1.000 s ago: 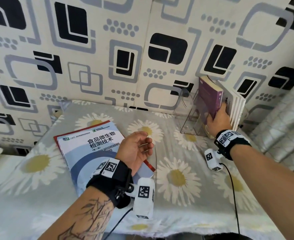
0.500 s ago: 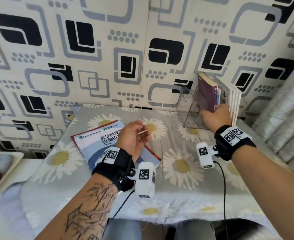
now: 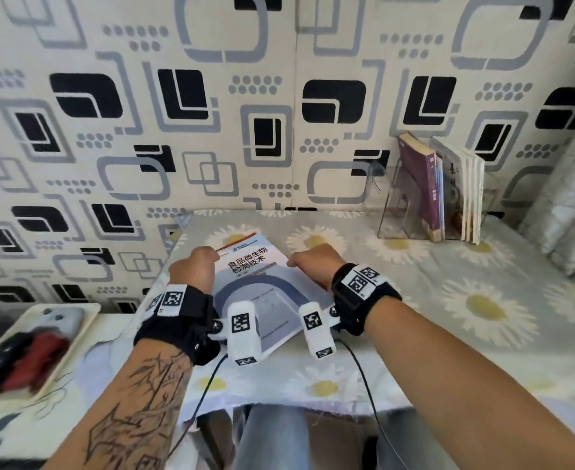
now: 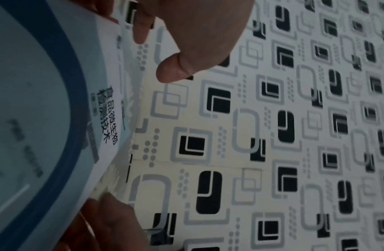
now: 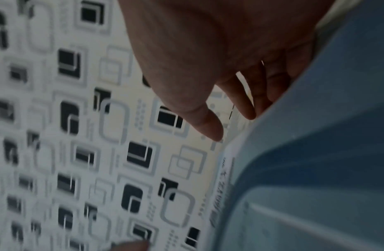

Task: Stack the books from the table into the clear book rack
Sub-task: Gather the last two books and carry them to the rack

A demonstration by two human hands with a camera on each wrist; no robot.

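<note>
A blue-and-white book (image 3: 259, 283) with black Chinese title lies on the daisy tablecloth (image 3: 448, 300) in the head view. My left hand (image 3: 196, 266) curls round its left edge and my right hand (image 3: 313, 262) curls round its right edge. In the left wrist view the fingers (image 4: 143, 25) hook the edge of the book (image 4: 36, 118), thumb free. In the right wrist view the fingers (image 5: 261, 95) slip behind the edge of the book (image 5: 315, 169). At the back right stands the clear rack (image 3: 398, 212), holding a purple book (image 3: 421, 184) and several pale ones (image 3: 471, 195).
A cream tray (image 3: 85, 320) with red and dark items sits on a lower surface at the left. The patterned wall (image 3: 279, 96) backs the table. A grey quilted surface (image 3: 571, 215) rises at the right. The table's front edge is just over my legs (image 3: 272, 435).
My right hand has left the purple book standing in the rack and come to the blue book's right edge. My left hand dropped onto its left edge. The view has pulled back.
</note>
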